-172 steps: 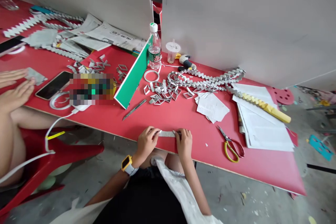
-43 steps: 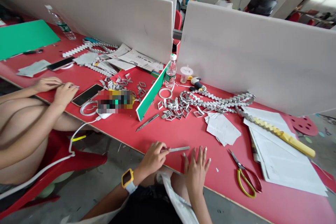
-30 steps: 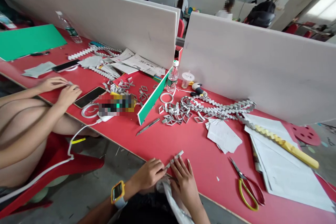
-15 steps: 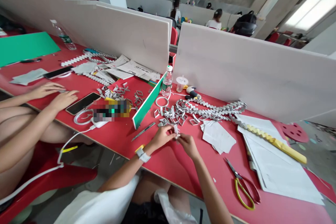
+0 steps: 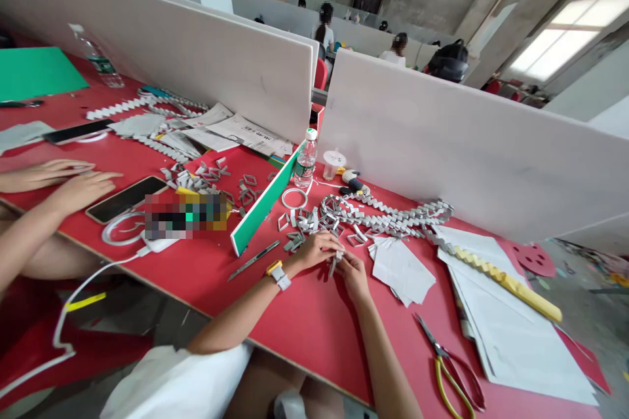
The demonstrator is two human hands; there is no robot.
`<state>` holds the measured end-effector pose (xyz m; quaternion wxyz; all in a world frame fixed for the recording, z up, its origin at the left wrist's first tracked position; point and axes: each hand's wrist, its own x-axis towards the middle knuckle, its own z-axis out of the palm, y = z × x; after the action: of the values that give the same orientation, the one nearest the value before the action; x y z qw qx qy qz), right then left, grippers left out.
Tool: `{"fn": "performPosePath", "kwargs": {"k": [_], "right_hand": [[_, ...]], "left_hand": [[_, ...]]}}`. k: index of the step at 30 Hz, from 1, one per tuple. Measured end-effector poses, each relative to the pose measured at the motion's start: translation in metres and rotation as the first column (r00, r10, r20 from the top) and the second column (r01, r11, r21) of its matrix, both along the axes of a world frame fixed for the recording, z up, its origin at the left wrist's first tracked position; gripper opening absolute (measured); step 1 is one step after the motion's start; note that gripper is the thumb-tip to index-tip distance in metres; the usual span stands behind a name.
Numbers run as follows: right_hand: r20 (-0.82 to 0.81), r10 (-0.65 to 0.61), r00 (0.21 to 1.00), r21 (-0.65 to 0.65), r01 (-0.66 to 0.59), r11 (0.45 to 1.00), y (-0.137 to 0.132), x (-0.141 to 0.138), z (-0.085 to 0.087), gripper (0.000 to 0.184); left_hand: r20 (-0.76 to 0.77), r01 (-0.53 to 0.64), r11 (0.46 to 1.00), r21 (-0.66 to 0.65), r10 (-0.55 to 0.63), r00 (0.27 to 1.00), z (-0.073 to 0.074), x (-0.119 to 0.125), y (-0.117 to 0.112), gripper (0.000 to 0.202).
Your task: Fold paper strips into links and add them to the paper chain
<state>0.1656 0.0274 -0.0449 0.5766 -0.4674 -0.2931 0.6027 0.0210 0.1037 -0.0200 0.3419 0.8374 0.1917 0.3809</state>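
Observation:
My left hand [image 5: 317,250] and my right hand [image 5: 351,270] meet above the red table [image 5: 304,327], both pinching a small folded grey paper strip [image 5: 335,262]. My left wrist carries a yellow watch [image 5: 276,273]. Just beyond my hands lies a heap of small folded paper links [image 5: 307,224] and a long woven paper chain [image 5: 393,217]. White paper squares [image 5: 400,270] lie to the right of my hands.
Yellow-handled scissors [image 5: 449,373] and a sheet stack [image 5: 511,327] lie right. A craft knife [image 5: 254,260], a green board [image 5: 263,204], a water bottle [image 5: 305,160] and a tape ring [image 5: 293,198] sit left. Another person's hands [image 5: 63,182] rest near a phone [image 5: 126,198]. White dividers [image 5: 442,137] stand behind.
My hands lifted the folded strip from the table's near edge and moved it forward to the heap of links; the view tilted upward.

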Motion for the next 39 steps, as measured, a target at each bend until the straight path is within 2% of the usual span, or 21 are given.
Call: {"fn": "performPosePath", "kwargs": {"k": [3,6,10,13,17,20,25,31,35,39], "right_hand": [[-0.033,-0.079,0.996,0.012,0.079,0.997,0.003,0.000,-0.004,0.025],[-0.066,-0.107,0.992,0.006,0.107,0.994,0.004,0.002,-0.006,0.025],[-0.115,-0.163,0.980,-0.018,0.162,0.987,0.004,0.007,0.000,0.030],[-0.172,-0.146,0.974,-0.027,0.143,0.989,0.003,0.012,0.008,0.032],[-0.176,-0.179,0.968,-0.018,0.178,0.984,0.002,0.012,0.013,0.027],[-0.160,-0.227,0.961,-0.031,0.225,0.974,0.001,0.010,0.014,0.026],[-0.194,-0.229,0.954,-0.056,0.222,0.973,0.000,0.011,0.020,0.034],[-0.126,-0.282,0.951,-0.101,0.270,0.958,-0.002,0.011,0.022,0.029],[-0.115,-0.311,0.944,-0.116,0.298,0.948,-0.002,0.012,0.022,0.030],[-0.088,-0.339,0.937,-0.139,0.326,0.935,-0.004,0.014,0.024,0.030]], "left_hand": [[0.013,0.019,0.996,0.085,-0.020,1.000,-0.007,0.000,-0.002,0.017],[-0.023,0.012,0.991,0.135,-0.009,1.000,-0.013,0.002,-0.002,0.022],[-0.129,0.055,0.974,0.220,-0.027,0.991,-0.011,0.003,-0.005,0.049],[-0.208,0.037,0.943,0.329,0.034,0.978,-0.007,0.003,-0.008,0.062],[-0.195,-0.029,0.886,0.462,0.133,0.972,-0.009,0.005,-0.011,0.050],[-0.137,-0.077,0.862,0.502,0.167,0.976,-0.012,0.006,-0.013,0.040],[-0.173,-0.050,0.878,0.476,0.150,0.973,-0.011,0.005,-0.016,0.027],[-0.220,-0.012,0.882,0.472,0.131,0.967,-0.009,0.005,-0.017,0.026],[-0.190,-0.038,0.882,0.471,0.143,0.971,-0.007,0.003,-0.018,0.029],[-0.192,-0.004,0.870,0.493,0.114,0.975,-0.006,0.002,-0.020,0.032]]}}
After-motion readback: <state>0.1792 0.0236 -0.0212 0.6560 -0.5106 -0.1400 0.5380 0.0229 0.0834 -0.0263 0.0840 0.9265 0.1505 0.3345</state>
